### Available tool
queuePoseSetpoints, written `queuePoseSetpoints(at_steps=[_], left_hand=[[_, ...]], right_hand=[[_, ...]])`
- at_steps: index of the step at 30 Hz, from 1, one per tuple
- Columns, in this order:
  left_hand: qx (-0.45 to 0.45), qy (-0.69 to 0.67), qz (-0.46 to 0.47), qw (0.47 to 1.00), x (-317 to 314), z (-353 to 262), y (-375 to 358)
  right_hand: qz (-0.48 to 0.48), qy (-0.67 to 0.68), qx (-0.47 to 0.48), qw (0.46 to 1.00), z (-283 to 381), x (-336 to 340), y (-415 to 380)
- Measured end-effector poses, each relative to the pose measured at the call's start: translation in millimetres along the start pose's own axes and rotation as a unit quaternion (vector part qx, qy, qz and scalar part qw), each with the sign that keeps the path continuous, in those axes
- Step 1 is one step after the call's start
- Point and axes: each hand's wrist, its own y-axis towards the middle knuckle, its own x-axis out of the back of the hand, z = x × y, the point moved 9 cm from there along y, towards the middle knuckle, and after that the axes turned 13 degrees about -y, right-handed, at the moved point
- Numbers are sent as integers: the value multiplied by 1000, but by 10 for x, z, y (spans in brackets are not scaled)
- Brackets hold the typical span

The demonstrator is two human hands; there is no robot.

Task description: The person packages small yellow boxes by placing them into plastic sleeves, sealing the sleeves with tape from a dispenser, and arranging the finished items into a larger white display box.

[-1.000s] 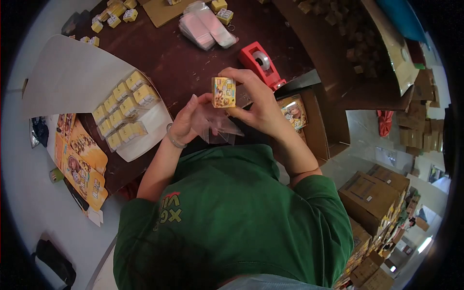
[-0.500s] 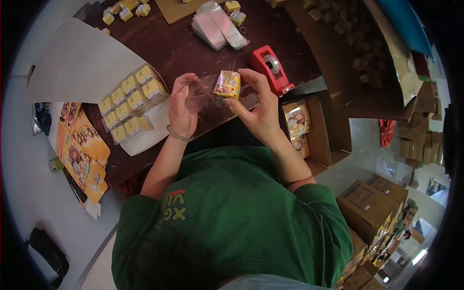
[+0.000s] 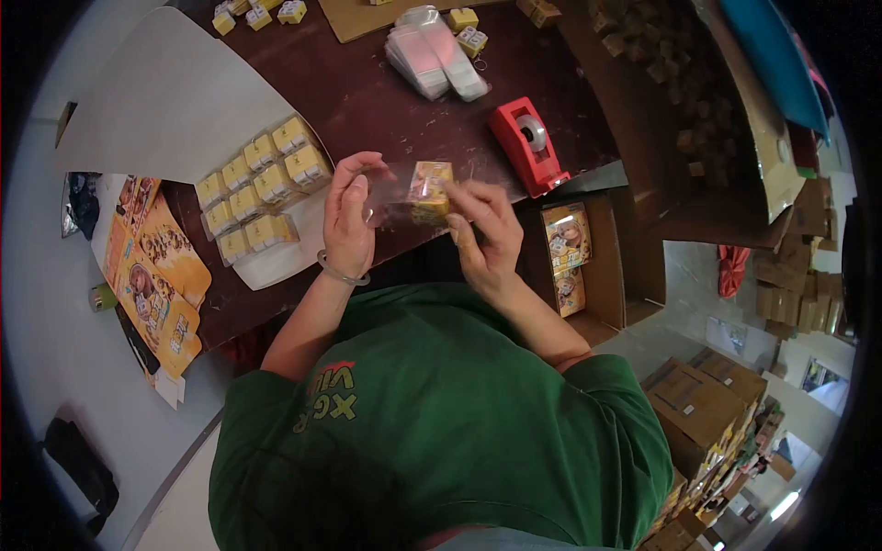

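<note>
A small yellow printed box [image 3: 430,183] is between my hands, above the front edge of the dark table [image 3: 386,119]. My right hand [image 3: 487,230] is blurred, with its fingertips at the box's right side. My left hand [image 3: 350,211] is left of the box, its fingers curved and apart. Clear plastic, faint and smeared, spans the gap from the left fingers to the box; whether those fingers touch it cannot be made out. Several wrapped yellow-and-white blocks [image 3: 271,184] stand in rows on white card [image 3: 220,101] at the left.
A red tape dispenser [image 3: 530,147] stands right of my hands. Flat clear sleeves [image 3: 427,55] lie farther back beside loose blocks [image 3: 472,40]. An open carton [image 3: 602,266] at the table's right holds printed boxes [image 3: 568,239]. A larger carton [image 3: 680,119] holds many small brown pieces.
The view has shifted slightly. My right hand has loosened from its grip around the box and lies lower on its right side. The plastic between my hands looks less spread.
</note>
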Motion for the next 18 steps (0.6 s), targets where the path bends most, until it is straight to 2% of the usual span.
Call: queuePoseSetpoints(at_steps=[2,5,6,8,9,11,12,14,15,17,18], left_hand=[[-3,12,6,1000,12,6,-5],[35,58,8,998,23,36,-60],[41,90,24,995,6,49,-94],[44,152,64,985,-94,109,-110],[27,210,84,974,-186,141,-180],[18,163,95,982,-282,247,-280],[25,134,132,982,-352,280,-274],[190,-30,148,970,-353,443,-309],[312,-38,179,932,-338,553,-345],[412,25,289,864,-412,638,-410],[412,-18,260,873,-402,676,-360]], right_hand=[[55,87,-65,992,13,-137,-95],[196,133,-34,971,-70,-225,-2],[264,179,-42,947,-6,-256,54],[321,205,-76,922,47,-337,-14],[320,82,-48,943,-11,-335,-49],[370,149,-89,913,-203,-246,51],[412,150,-99,894,-179,-203,136],[480,132,-82,863,-157,-134,202],[527,157,-9,835,-32,-158,222],[591,206,31,780,163,-263,280],[610,195,71,765,221,-253,418]])
